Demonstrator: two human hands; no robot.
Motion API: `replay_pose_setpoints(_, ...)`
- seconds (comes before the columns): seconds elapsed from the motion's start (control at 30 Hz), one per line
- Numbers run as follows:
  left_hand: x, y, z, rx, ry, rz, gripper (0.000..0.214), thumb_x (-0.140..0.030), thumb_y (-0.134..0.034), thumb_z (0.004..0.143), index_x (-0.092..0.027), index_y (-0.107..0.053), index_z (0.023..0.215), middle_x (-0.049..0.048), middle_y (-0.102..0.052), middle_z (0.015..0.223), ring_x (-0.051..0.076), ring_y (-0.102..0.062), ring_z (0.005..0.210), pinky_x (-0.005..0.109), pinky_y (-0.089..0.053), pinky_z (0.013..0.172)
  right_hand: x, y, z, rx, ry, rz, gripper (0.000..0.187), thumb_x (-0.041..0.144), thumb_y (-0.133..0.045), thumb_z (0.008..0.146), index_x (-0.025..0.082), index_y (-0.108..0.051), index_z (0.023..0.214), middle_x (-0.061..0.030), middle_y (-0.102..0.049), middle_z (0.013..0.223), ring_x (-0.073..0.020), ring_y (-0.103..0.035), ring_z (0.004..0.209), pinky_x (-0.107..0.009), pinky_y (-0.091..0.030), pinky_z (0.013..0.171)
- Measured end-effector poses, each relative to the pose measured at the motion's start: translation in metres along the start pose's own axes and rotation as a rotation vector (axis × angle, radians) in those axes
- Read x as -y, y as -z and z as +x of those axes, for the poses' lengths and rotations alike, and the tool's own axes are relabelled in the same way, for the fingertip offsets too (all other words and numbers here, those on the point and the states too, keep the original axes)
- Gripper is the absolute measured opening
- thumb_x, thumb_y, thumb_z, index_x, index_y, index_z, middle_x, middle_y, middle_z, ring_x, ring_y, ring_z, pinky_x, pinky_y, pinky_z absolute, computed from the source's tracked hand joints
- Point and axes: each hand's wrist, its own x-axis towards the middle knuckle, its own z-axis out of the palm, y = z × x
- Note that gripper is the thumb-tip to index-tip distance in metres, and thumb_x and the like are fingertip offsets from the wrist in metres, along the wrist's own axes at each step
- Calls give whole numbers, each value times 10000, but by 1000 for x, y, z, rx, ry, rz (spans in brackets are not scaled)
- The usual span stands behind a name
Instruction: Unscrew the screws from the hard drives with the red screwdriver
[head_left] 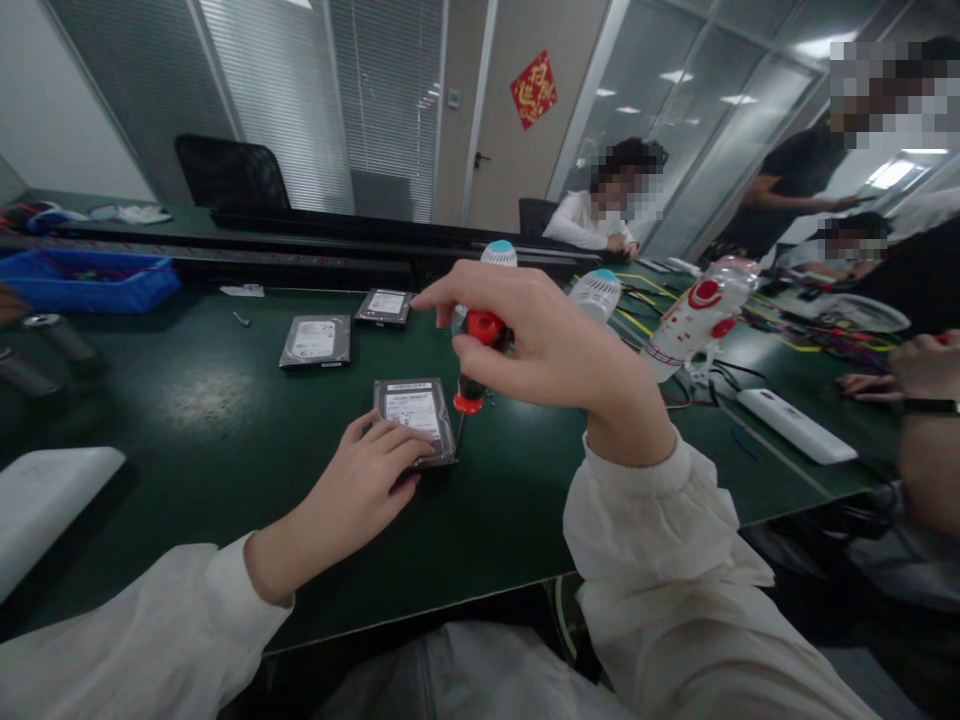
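A hard drive (411,400) with a white label lies flat on the green table in front of me. My left hand (379,465) rests over its near left part, fingers bent across the top and thumb at the near edge. Above the drive's right side, my right hand (536,335) is closed around a red and black screwdriver (470,392), held upright with its handle between thumb and fingers. The thin shaft points down beside the drive's right edge; whether its tip touches cannot be made out. Tiny screws (491,400) lie just right of the screwdriver.
Two more hard drives, one nearer (315,341) and one farther (384,307), lie beyond. A blue bin (90,280) stands at left, a white device (52,500) near left. To the right are a red-patterned bottle (701,315), cables, a white power strip (796,426) and other people.
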Motion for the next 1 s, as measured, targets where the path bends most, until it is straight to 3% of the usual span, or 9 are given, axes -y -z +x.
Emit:
replay_pose_setpoints(0.1, -1, 0, 0, -10, -2, -2, 337, -114, -612, 942, -229, -732, 1235, 80, -764, 1316, 315, -683, 1262, 648, -374, 1231, 2, 0, 1, 14, 23, 21, 314, 206, -531, 999, 122, -675, 1266, -59, -717, 1056, -174, -644, 946, -331, -502, 907)
replay_pose_setpoints(0.2, -1, 1, 0, -6, -5, -6, 337, -112, -611, 942, -224, -733, 1235, 82, -760, 1326, 323, -682, 1268, 661, -383, 1220, 0, -3, 2, -13, -5, 36, 292, 339, -533, 1069, 133, -705, 1183, -32, -720, 932, -155, -647, 855, -309, -487, 847)
replay_pose_setpoints(0.27, -1, 2, 0, -3, -10, -6, 337, -111, -612, 943, -217, -731, 1240, 87, -758, 1329, 327, -682, 1268, 667, -391, 1212, -1, -4, 2, -29, -32, 24, 295, 321, -505, 1083, 127, -711, 1165, -24, -711, 886, -149, -650, 829, -306, -482, 837)
replay_pose_setpoints(0.5, 0, 1, 0, 3, -8, 1, 333, -120, -621, 947, -216, -729, 1247, 91, -757, 1322, 328, -681, 1267, 674, -380, 1221, -2, 3, -3, -11, 43, 61, 472, 147, -470, 919, 122, -598, 1372, -74, -703, 1228, -184, -647, 1027, -361, -524, 952)
replay_pose_setpoints(0.67, 1, 0, 0, 8, 2, 0, 337, -127, -613, 945, -233, -728, 1244, 82, -751, 1347, 323, -677, 1277, 666, -373, 1232, -2, 5, -2, -39, 8, 30, 320, 158, -513, 889, 125, -639, 1182, -57, -696, 1068, -166, -611, 922, -342, -502, 895)
replay_pose_setpoints(0.83, -1, 2, 1, 16, 7, 5, 333, -122, -609, 942, -224, -730, 1235, 85, -757, 1341, 323, -680, 1273, 669, -374, 1230, -2, 7, -1, 43, -7, 112, 231, 120, -456, 875, 135, -619, 1039, -32, -641, 906, -146, -537, 798, -315, -452, 786)
replay_pose_setpoints(1.0, -2, 2, 1, 10, 8, -2, 330, -124, -618, 939, -227, -735, 1230, 84, -759, 1336, 323, -681, 1274, 664, -377, 1230, -1, 1, 2, 7, -21, 105, 168, 203, -493, 995, 154, -614, 890, -8, -614, 797, -126, -503, 724, -299, -400, 740)
